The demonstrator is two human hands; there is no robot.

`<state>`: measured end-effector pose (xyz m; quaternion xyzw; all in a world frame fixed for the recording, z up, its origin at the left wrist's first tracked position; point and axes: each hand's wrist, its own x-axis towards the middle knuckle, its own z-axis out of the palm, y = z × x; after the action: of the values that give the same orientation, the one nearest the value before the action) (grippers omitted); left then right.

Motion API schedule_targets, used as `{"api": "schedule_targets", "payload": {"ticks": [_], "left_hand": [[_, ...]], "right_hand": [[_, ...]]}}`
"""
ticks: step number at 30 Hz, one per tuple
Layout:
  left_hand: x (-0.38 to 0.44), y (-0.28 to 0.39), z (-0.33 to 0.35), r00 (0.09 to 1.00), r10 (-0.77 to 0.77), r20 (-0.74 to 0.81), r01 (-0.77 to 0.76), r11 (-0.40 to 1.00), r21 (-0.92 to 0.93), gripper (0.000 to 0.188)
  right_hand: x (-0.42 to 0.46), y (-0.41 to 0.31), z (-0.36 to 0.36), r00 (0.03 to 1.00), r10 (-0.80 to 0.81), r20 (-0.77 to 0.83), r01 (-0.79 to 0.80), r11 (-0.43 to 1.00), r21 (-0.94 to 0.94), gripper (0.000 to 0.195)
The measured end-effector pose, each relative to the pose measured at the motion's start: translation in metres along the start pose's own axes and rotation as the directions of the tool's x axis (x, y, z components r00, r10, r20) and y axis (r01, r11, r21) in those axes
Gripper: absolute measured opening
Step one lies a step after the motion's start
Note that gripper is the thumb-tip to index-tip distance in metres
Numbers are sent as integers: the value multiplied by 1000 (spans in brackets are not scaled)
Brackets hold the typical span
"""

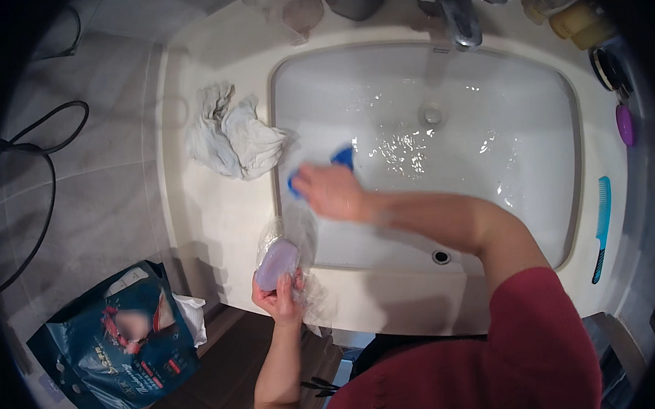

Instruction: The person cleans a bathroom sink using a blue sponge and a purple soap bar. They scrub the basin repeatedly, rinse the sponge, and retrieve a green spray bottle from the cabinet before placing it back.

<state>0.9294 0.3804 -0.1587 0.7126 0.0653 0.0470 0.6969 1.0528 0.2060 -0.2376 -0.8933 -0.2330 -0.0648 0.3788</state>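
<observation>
My left hand [281, 298] grips a pale purple oval bar of soap [278, 262] at the front left corner of the sink. Clear plastic wrap [310, 294] hangs around the bar and against my fingers. Over the left side of the white sink basin [363, 241], my right hand [329, 192] is closed on a blue object [343, 157]. Blue shows on both sides of that hand, but motion blur and the fingers hide what it is. Rippling water [408, 150] lies in the basin around the round drain [431, 113].
A crumpled whitish cloth [238, 134] lies on the counter left of the basin. The chrome faucet [462, 22] stands at the back. Along the right edge are a blue comb [603, 223] and a purple oval item [625, 125]. A dark green package [118, 343] sits at lower left.
</observation>
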Motion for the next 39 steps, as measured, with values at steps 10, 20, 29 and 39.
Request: {"api": "schedule_targets", "payload": {"ticks": [10,20,29,39], "left_hand": [[0,-3,-5,999,-30,15,29,999,33,29],[3,6,4,997,-81,12,81,996,-27,27],[7,6,6,996,-87,-22,87,996,-8,27],[4,7,10,999,-45,3,45,998,-37,24]], "right_hand": [[-20,86,-32,961,253,114,-167,855,-491,18],[35,63,-4,934,229,-273,-288,936,-203,19],[-44,-3,-22,896,-208,392,7,890,456,21],[-97,18,-106,637,-238,733,-263,827,497,31]]}}
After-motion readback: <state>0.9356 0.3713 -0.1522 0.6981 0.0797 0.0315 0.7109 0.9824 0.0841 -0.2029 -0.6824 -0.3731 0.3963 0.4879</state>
